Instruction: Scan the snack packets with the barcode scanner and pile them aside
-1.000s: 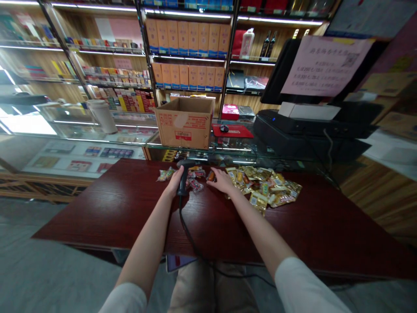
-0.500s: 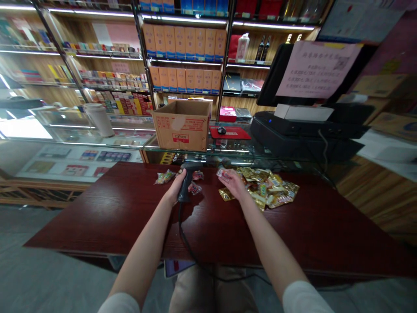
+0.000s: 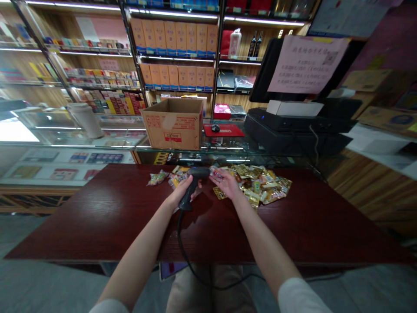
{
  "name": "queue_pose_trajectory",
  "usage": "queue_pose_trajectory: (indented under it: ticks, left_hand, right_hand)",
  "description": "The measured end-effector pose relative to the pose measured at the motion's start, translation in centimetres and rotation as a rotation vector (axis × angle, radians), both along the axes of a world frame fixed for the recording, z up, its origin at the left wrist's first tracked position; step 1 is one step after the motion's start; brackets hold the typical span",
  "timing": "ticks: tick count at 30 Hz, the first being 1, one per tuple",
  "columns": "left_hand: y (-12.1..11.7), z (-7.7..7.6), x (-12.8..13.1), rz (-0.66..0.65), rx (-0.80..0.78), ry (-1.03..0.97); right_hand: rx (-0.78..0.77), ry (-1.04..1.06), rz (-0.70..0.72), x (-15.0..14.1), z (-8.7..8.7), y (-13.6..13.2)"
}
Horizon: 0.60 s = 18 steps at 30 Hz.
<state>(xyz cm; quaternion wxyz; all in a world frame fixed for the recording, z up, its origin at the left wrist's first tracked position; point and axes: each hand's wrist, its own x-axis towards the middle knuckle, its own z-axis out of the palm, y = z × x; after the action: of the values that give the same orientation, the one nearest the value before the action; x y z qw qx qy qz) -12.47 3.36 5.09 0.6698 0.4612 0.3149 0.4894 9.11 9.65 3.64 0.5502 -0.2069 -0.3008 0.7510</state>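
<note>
My left hand (image 3: 182,191) is closed round the handle of a black barcode scanner (image 3: 190,191), its head pointing right. A cable runs from the scanner's base down over the table edge. My right hand (image 3: 227,184) pinches a small clear-and-red snack packet (image 3: 216,174) close before the scanner's head. To the right of that hand lies a pile of gold and clear snack packets (image 3: 260,184). Left of the scanner rests a small greenish packet (image 3: 157,177). Other yellowish packets (image 3: 177,176) lie partly hidden behind my left hand.
An open cardboard box (image 3: 174,126) stands on the glass counter (image 3: 228,152) beyond the dark red table (image 3: 107,217). A mouse (image 3: 215,128) lies on a red mat. At the right stands a monitor (image 3: 263,74) with a pink paper on it. Stocked shelves line the back.
My right hand has brought the packet left, nearer the scanner's head. The scanner has shifted slightly right in view. The camera view has turned a little to the right.
</note>
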Motion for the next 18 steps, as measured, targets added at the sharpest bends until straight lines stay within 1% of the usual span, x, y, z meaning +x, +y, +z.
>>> queue_pose_trajectory:
  ticks: [2,6,8,9,11,13,14,16,18]
  left_hand:
    - [-0.2,0.3,0.1,-0.019,0.013,0.011]
    - [-0.7,0.9,0.3,-0.012,0.004,0.044]
    - [-0.6,0.9,0.2,0.015,-0.01,0.053]
    - [-0.4,0.8,0.0,0.037,-0.016,0.058]
    - [0.1,0.6,-0.6,0.11,-0.019,0.076]
    - [0.6,0.4,-1.7,0.199,-0.019,0.12]
    - [0.9,0.3,-2.3,0.245,-0.023,0.145]
    - [1.3,0.2,-3.8,0.324,-0.053,0.17]
    - [1.5,0.1,-5.0,0.39,-0.11,0.169]
  right_hand:
    - [0.017,-0.003,0.001,-0.2,0.1,-0.1]
    - [0.041,-0.053,0.003,-0.4,0.4,-0.3]
    - [0.095,-0.129,-0.04,-0.2,0.4,-0.2]
    - [0.148,-0.206,-0.097,-0.1,0.4,-0.1]
    - [0.31,-0.46,-0.288,0.5,0.3,0.1]
    - [0.495,-0.8,-0.505,1.5,0.0,0.4]
    - [0.566,-0.966,-0.587,2.0,-0.2,0.6]
    - [0.626,-1.229,-0.677,3.1,-0.9,0.8]
    - [0.615,-1.386,-0.706,4.1,-1.5,1.0]
